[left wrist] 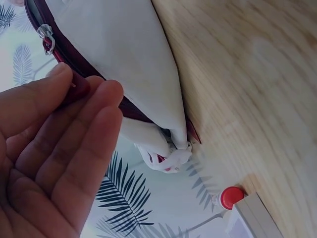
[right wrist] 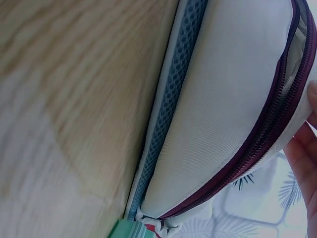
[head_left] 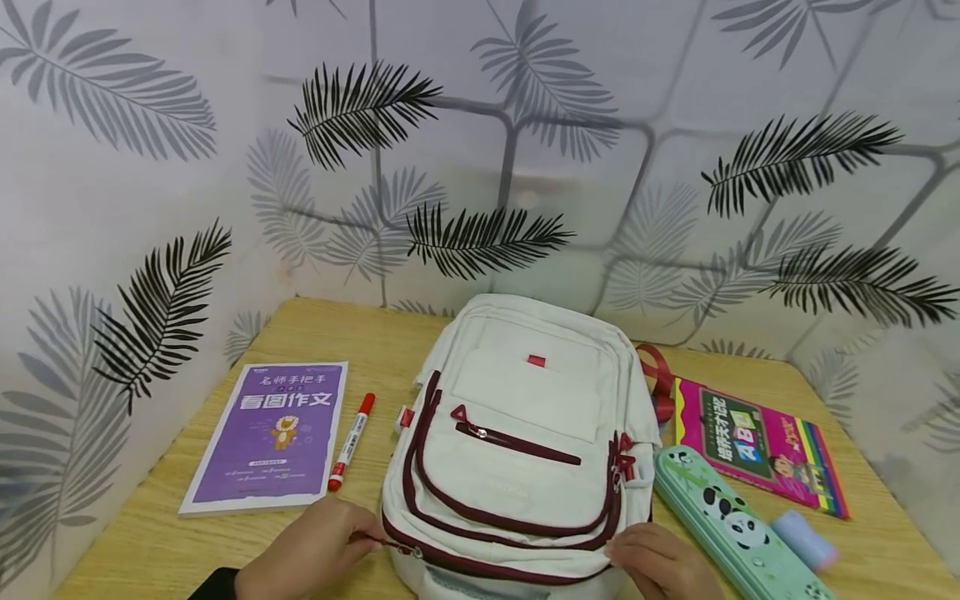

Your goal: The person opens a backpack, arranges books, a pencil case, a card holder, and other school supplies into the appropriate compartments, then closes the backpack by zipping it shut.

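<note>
On the table (head_left: 142, 550), just beyond the grip, a white backpack (head_left: 528, 392) is laid, long axis running away, curved-zip end pointed towards it; its edge is pinched by the right hand (head_left: 663, 562), a dark-red zip pull (left wrist: 78, 92) by the left hand (head_left: 311, 546).

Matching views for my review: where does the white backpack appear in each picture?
Head: white backpack, lower centre.
Left wrist: backpack, upper left to centre.
Right wrist: backpack, upper right down to bottom centre.
Shared landmark: its maroon zipper, in all three.
</note>
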`<state>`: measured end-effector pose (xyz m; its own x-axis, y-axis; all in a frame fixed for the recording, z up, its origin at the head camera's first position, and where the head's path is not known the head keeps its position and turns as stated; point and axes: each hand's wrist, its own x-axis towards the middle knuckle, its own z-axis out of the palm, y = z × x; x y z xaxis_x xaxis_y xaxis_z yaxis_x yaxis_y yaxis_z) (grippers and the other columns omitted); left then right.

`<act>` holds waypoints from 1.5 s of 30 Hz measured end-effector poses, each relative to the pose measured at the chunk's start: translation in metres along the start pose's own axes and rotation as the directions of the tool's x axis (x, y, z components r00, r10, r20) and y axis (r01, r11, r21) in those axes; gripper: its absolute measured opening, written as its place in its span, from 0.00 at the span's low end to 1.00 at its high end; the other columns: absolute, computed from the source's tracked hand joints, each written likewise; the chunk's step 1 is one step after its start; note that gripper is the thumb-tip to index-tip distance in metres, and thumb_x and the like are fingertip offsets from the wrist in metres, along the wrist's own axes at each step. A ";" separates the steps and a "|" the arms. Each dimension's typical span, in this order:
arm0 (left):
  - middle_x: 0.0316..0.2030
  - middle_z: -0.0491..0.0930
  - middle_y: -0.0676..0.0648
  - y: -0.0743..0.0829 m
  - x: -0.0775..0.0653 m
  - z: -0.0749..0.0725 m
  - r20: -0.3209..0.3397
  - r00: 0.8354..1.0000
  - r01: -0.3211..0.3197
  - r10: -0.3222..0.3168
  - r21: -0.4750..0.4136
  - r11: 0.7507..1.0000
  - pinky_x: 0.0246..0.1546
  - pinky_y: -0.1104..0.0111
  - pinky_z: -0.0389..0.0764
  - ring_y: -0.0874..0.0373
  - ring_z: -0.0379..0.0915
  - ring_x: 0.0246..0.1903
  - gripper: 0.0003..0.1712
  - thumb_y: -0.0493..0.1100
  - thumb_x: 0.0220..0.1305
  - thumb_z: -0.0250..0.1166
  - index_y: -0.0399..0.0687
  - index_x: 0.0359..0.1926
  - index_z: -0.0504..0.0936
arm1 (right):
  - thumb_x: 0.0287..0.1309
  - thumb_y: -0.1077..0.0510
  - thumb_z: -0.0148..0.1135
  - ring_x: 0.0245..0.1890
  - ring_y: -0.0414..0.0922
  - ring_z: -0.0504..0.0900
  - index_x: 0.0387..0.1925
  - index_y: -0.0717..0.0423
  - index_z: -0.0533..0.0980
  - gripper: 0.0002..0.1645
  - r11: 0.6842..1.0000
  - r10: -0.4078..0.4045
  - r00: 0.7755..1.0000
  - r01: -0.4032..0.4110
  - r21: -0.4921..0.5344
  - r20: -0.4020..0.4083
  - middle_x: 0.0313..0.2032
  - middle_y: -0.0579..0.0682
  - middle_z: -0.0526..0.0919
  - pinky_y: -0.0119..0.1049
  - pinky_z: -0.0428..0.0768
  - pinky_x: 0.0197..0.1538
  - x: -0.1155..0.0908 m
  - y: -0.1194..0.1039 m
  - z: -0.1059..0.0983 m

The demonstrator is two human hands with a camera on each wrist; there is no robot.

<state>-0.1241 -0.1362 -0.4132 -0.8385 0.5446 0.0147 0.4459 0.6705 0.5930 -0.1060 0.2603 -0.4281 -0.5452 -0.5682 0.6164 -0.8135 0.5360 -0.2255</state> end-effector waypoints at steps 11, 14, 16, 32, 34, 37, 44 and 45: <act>0.23 0.81 0.56 -0.002 0.009 0.000 -0.053 0.996 -0.073 0.077 0.069 0.995 0.25 0.75 0.72 0.73 0.68 0.23 0.02 0.38 0.51 0.65 0.45 0.25 0.83 | 0.31 0.70 0.71 0.30 0.33 0.75 0.32 0.44 0.79 0.23 0.990 0.123 0.986 -0.114 -0.080 0.115 0.30 0.37 0.79 0.13 0.70 0.39 0.005 -0.005 -0.009; 0.23 0.81 0.56 -0.001 0.010 -0.002 -0.035 0.997 -0.060 0.062 0.057 0.997 0.24 0.76 0.72 0.73 0.67 0.23 0.02 0.38 0.51 0.65 0.45 0.26 0.83 | 0.37 0.67 0.69 0.31 0.33 0.75 0.33 0.45 0.79 0.19 0.984 0.174 0.959 -0.164 -0.063 0.222 0.31 0.38 0.79 0.19 0.74 0.36 0.007 -0.008 -0.014; 0.24 0.81 0.56 -0.001 0.011 -0.003 -0.019 0.999 -0.044 0.044 0.043 0.998 0.24 0.76 0.72 0.73 0.67 0.23 0.02 0.38 0.51 0.65 0.45 0.27 0.84 | 0.41 0.65 0.67 0.31 0.33 0.74 0.34 0.46 0.79 0.15 0.979 0.203 0.935 -0.194 -0.057 0.291 0.31 0.38 0.79 0.23 0.76 0.34 0.010 -0.010 -0.016; 0.24 0.80 0.58 -0.006 0.013 -0.002 0.027 0.999 -0.023 0.024 -0.024 0.999 0.25 0.76 0.71 0.74 0.66 0.23 0.03 0.38 0.52 0.64 0.47 0.28 0.84 | 0.51 0.46 0.60 0.38 0.39 0.74 0.41 0.50 0.77 0.17 0.950 0.290 0.718 -0.296 -0.099 0.632 0.37 0.43 0.78 0.33 0.76 0.42 0.063 -0.049 0.014; 0.24 0.80 0.59 -0.007 0.013 -0.004 0.035 0.999 -0.038 0.039 -0.032 0.999 0.25 0.77 0.71 0.74 0.66 0.23 0.02 0.38 0.52 0.64 0.48 0.28 0.84 | 0.51 0.48 0.61 0.37 0.37 0.74 0.39 0.50 0.78 0.15 0.959 0.259 0.710 -0.271 -0.086 0.655 0.36 0.42 0.78 0.32 0.75 0.41 0.072 -0.053 0.020; 0.24 0.79 0.59 -0.008 0.015 -0.007 0.038 0.997 -0.064 0.066 -0.037 0.997 0.25 0.77 0.71 0.74 0.65 0.23 0.03 0.37 0.52 0.64 0.49 0.27 0.83 | 0.49 0.51 0.63 0.35 0.36 0.75 0.37 0.50 0.79 0.12 0.965 0.248 0.708 -0.242 -0.103 0.661 0.33 0.41 0.79 0.31 0.75 0.39 0.083 -0.056 0.028; 0.24 0.80 0.58 -0.008 0.018 -0.009 0.035 0.994 -0.097 0.100 -0.063 0.993 0.25 0.77 0.71 0.74 0.65 0.23 0.03 0.36 0.51 0.65 0.49 0.26 0.83 | 0.47 0.57 0.65 0.30 0.35 0.76 0.31 0.49 0.81 0.06 0.948 0.306 0.701 -0.284 -0.141 0.644 0.27 0.39 0.78 0.29 0.75 0.33 0.088 -0.058 0.029; 0.24 0.80 0.58 -0.008 0.018 -0.009 0.031 0.994 -0.102 0.105 -0.077 0.992 0.25 0.77 0.71 0.74 0.66 0.23 0.03 0.36 0.51 0.65 0.49 0.26 0.83 | 0.47 0.58 0.64 0.29 0.35 0.76 0.31 0.49 0.81 0.06 0.948 0.307 0.711 -0.287 -0.137 0.632 0.26 0.39 0.78 0.29 0.75 0.32 0.087 -0.058 0.028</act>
<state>-0.1456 -0.1361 -0.4107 -0.7771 0.6273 0.0513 0.5036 0.5709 0.6484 -0.1120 0.1621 -0.3830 -0.7655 -0.6343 -0.1082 -0.5867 0.7571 -0.2875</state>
